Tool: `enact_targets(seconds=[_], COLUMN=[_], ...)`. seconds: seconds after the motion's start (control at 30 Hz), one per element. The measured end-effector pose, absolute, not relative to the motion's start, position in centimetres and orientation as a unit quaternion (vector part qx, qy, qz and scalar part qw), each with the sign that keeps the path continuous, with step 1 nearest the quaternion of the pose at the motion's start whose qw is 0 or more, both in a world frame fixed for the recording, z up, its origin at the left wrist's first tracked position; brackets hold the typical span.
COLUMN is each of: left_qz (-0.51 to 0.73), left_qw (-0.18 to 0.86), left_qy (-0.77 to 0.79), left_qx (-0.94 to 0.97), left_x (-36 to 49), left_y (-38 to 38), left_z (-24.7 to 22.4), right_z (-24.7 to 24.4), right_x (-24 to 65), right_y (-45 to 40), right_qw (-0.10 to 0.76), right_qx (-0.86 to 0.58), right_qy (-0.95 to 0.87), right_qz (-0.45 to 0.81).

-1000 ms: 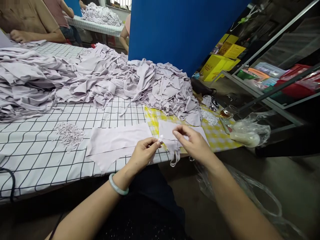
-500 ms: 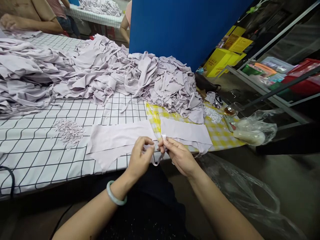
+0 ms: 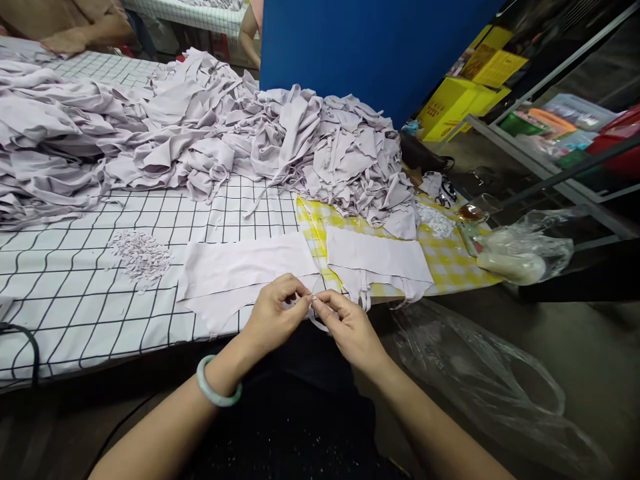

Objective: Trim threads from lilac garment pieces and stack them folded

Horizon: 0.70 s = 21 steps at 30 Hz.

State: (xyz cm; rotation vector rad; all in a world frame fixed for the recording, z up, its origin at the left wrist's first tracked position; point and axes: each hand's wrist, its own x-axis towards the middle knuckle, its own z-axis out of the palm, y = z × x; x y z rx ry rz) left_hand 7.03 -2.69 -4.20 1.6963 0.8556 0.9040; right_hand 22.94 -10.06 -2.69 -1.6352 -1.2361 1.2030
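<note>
My left hand (image 3: 280,310) and my right hand (image 3: 347,323) meet at the table's front edge, fingertips pinched together on a thin pale strap (image 3: 319,323) that loops below them. A small light piece shows between the fingertips, too small to make out. Left of centre, a pale lilac garment piece (image 3: 245,263) lies flat on the checked cloth, its right end beside my left hand. To the right, another lilac piece (image 3: 380,257) with hanging straps lies on the yellow checked cloth (image 3: 450,267).
Lilac garments (image 3: 200,133) are heaped along the back. Small cut scraps (image 3: 143,257) lie at left. A blue panel (image 3: 360,53) stands behind. At right are a clear bag (image 3: 525,250), a metal rack (image 3: 530,163) and yellow boxes (image 3: 450,107). Another person's hand (image 3: 65,41) rests at upper left.
My hands have come together, with the left fingertips now against the right ones. The white tab that stood up from my right fingertips no longer shows there. The view has shifted slightly.
</note>
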Motion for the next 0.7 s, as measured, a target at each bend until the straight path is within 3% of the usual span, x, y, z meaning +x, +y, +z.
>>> enact_targets(seconds=[0.1,0.2,0.43,0.7], left_qz=[0.362,0.307,0.303,0.293], left_qw=[0.324,0.255,0.257,0.294], left_qy=[0.362,0.357,0.37,0.344], left_qx=[0.796,0.844,0.84,0.842], left_x=[5.7,4.9,4.8,4.0], left_y=[-0.8,1.2,2.8,3.1], left_z=[-5.9,-7.8,-9.2,-9.0], right_z=[-3.4,-4.3,-4.7,-5.0], right_x=[23.1,22.9,20.6,19.9], right_y=[-8.8,-6.8,-3.9,-2.6], right_qw=[0.364,0.368,0.353,0.352], right_qx=[-0.642,-0.648,-0.647,-0.661], right_qy=[-0.467,-0.422,-0.322,-0.288], right_qz=[0.487,0.516,0.594,0.597])
